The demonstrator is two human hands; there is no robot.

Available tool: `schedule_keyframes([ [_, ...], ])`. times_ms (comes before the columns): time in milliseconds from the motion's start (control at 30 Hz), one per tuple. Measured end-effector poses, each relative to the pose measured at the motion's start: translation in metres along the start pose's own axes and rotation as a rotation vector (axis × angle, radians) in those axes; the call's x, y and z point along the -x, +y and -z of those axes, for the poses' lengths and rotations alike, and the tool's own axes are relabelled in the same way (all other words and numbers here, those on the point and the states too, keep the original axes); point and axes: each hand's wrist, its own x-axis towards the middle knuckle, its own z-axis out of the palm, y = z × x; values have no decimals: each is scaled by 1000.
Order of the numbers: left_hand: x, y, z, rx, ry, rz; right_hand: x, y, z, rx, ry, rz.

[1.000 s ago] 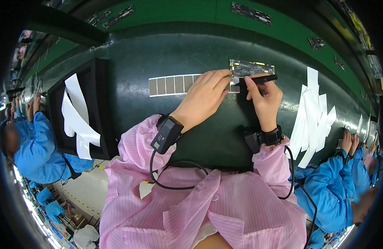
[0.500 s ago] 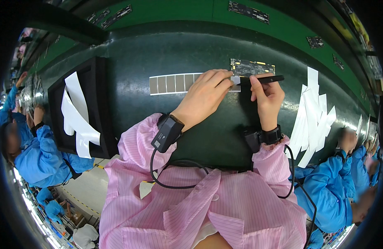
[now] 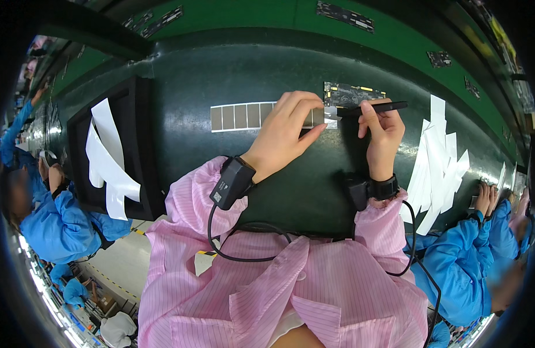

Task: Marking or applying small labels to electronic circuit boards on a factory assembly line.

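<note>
Dark green bench, coworkers in blue either side. Left hand pinches grey strip; right hand closed round black tool by circuit board.

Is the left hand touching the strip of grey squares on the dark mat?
Touching. In the head view the left hand lies across the strip of grey squares, its fingers covering the strip's right end, with no gap showing.

Bare dark mat lies open between the black tray and the left hand. White paper strips crowd the right hand's outer side, and the circuit board blocks the way just beyond both hands.
</note>
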Motion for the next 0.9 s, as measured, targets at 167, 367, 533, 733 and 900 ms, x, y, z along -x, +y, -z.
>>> schedule_keyframes([
  [167, -3, 3, -2, -64, 42, -31, -1, -6, -1, -158, 12, -5],
  [367, -3, -1, -5, -30, 63, -3, 2, -7, -6, -153, -10, -9],
  [533, -3, 0, -3, -26, 55, 2, 3, -7, -9, -133, 6, -7],
  [733, -2, 0, 2, -32, -63, 9, -8, -14, -4, -134, 44, 26],
  [900, -9, 1, 5, 98, -125, -40, -35, -9, -4, -131, 33, -8],
])
